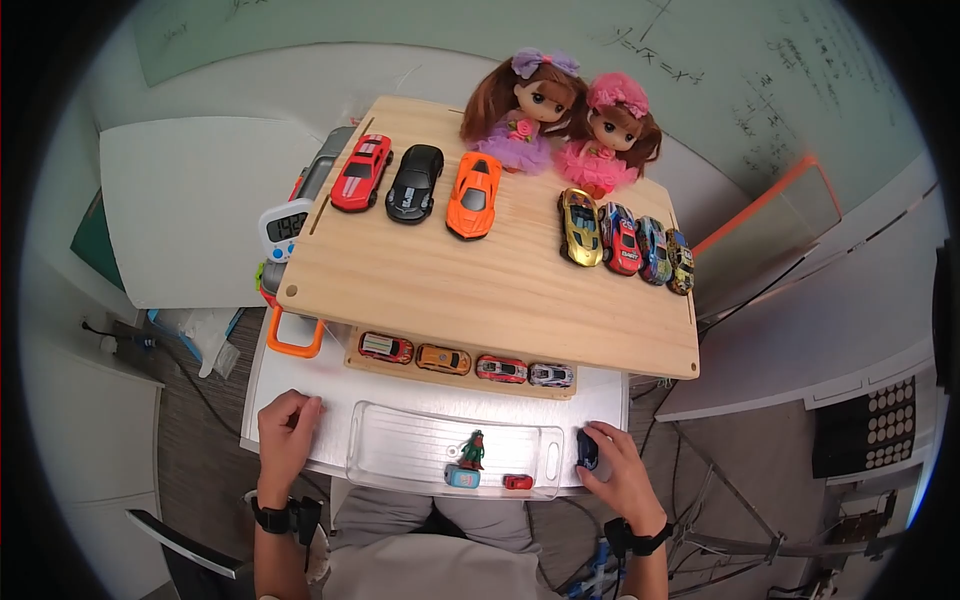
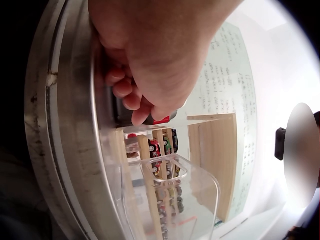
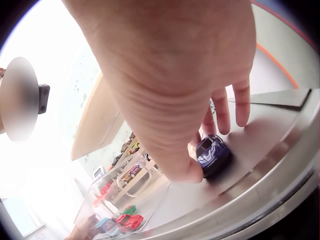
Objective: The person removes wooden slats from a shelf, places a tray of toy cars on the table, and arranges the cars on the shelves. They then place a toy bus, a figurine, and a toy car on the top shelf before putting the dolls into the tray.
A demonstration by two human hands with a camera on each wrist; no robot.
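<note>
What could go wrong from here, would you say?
The right hand pinches a dark blue car near the front edge of the table; it might roll off if released. The clear tray lies by that edge and could tip if bumped. The rightmost car on the wooden board sits near its edge and might fall.

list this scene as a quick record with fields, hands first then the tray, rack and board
right hand: pinches a dark blue car on the table, right of the tray
left hand: fingers loosely curled, holding nothing, left of the tray
tray: clear; holds a green figure, blue toy and red car
rack: four cars visible from the head
board: three larger cars left, four smaller cars right
back: purple doll, pink doll
</note>
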